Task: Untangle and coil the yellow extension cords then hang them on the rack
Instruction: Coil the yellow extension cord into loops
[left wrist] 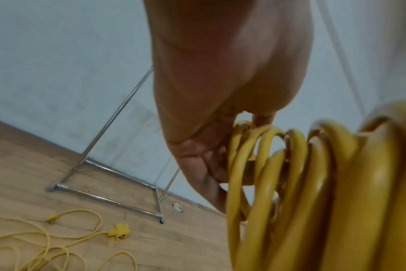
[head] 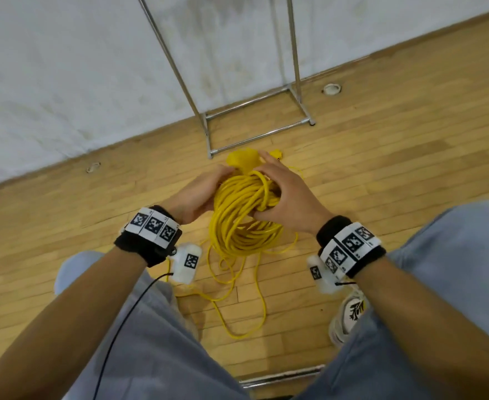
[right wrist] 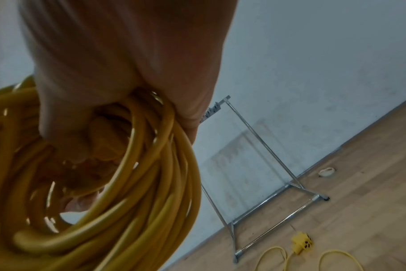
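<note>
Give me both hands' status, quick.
Left hand: fingers curled round the cord bundle.
Right hand: gripping the same bundle from the other side.

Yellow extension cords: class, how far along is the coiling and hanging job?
Done: many loops gathered into one coil. In hand: left hand and right hand both grip that coil. Left: loose cord still lies on the floor, and nothing visibly hangs on the rack.

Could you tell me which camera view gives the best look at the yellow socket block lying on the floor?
The right wrist view: the socket block lies unobstructed near the rack, its dark outlets facing the camera. The left wrist view shows it too, smaller and softer. In the head view the right hand and the coil largely hide it.
</note>
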`<action>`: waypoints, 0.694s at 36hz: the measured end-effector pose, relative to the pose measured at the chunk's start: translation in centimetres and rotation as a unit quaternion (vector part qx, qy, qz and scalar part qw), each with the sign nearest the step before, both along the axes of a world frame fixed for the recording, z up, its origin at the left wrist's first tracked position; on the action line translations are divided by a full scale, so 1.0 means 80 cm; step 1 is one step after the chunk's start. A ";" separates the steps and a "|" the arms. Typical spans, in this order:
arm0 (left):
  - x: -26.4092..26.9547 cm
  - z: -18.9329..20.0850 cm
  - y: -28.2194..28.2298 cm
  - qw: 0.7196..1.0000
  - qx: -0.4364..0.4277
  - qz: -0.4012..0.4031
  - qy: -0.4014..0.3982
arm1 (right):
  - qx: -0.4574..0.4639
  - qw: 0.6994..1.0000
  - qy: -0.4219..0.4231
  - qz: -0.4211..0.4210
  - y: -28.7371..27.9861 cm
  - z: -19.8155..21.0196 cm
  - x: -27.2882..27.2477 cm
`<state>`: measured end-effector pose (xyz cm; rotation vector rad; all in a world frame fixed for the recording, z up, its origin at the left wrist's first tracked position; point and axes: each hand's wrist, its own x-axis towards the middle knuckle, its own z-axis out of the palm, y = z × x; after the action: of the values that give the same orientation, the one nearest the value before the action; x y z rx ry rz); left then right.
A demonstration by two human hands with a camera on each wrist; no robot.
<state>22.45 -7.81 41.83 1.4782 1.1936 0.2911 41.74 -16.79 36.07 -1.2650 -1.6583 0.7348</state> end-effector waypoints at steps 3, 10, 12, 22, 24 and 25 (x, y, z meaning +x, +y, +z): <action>-0.004 0.003 0.007 0.999 0.002 0.021 -0.024 | -0.017 1.000 0.013 -0.018 0.001 0.001 0.006; -0.007 0.006 0.005 1.000 -0.008 -0.006 -0.011 | -0.019 0.999 0.031 -0.014 0.003 -0.005 -0.006; -0.010 0.002 0.006 1.000 -0.005 0.019 -0.015 | -0.021 0.999 0.033 -0.024 0.003 -0.003 -0.006; -0.018 -0.008 -0.011 0.991 -0.106 -0.022 -0.072 | -0.052 0.996 0.066 -0.034 0.005 -0.005 -0.009; -0.020 -0.013 -0.015 0.987 -0.136 -0.022 -0.086 | -0.063 0.992 0.100 -0.042 0.003 -0.002 -0.008; -0.024 -0.017 -0.015 0.984 -0.150 -0.009 -0.097 | -0.070 0.990 0.114 -0.044 0.003 0.000 -0.006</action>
<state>20.51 -9.05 40.50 1.1701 1.0171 0.2262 41.27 -16.57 36.03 -1.2910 -1.3782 0.9190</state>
